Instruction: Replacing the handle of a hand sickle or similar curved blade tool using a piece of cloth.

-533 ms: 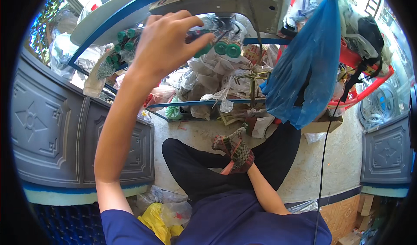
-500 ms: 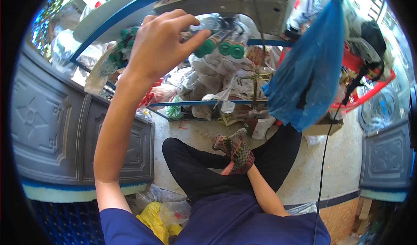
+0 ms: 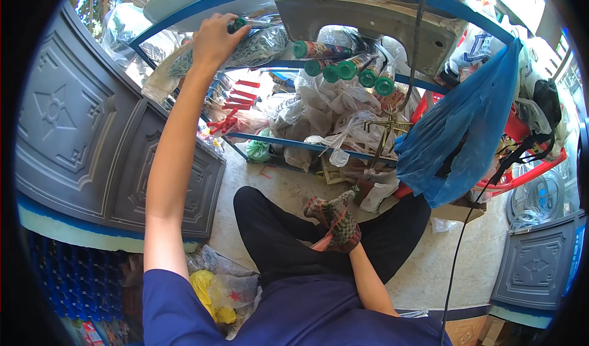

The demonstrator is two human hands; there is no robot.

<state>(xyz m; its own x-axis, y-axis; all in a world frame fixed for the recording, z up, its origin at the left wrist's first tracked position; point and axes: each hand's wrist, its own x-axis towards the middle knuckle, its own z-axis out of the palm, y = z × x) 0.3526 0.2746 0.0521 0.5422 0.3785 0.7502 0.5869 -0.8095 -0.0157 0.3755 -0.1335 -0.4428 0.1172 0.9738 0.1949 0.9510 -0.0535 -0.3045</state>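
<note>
The left hand (image 3: 215, 38) has moved since half a second ago: then it hung over the green-capped tubes (image 3: 350, 69) near the middle of the rack (image 3: 288, 138), its fingers curled by the caps; now it is up and to the left, at the top shelf under the curved blue rail (image 3: 184, 15). Its fingers are closed around a slim tube (image 3: 248, 24) with a green cap, which lies nearly level and sticks out to the right of the fist, just above a clear bag (image 3: 257, 45) of dark stuff. So the hand seems to have shifted from the tube cluster to the shelf's left end, and I judge that the tube is being set there or lifted from there; the pictures cannot settle which. The cluster of green-capped tubes lies much as it did, caps toward the person, below the grey moulded piece (image 3: 368, 21). The right hand (image 3: 337, 226) has hardly stirred: it rests low between the black-trousered knees, curled loosely in a checked glove or cloth, and whether it grips anything cannot be told. The blue bag (image 3: 466, 137) hangs at the right as before, beside the red frame (image 3: 527, 171), with white bags (image 3: 331, 110) heaped on the middle shelf.
</note>
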